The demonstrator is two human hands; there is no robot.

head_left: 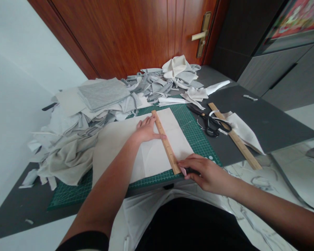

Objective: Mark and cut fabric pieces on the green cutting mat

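Observation:
A cream cloth lies flat on a green cutting mat. Across the cloth runs a wooden ruler. My left hand is spread flat, pressing on the cloth and the ruler's left edge, with the thumb over the ruler. At the ruler's near end, my right hand is closed on a small, flat, pale pink piece. Something dark shows under the right fingers; I cannot tell whether it belongs to that piece.
Black scissors lie right of the mat, by a second wooden ruler and a cream scrap. Folded grey cloths and loose fabric are piled at the left. More scraps lie at the back, before a wooden door.

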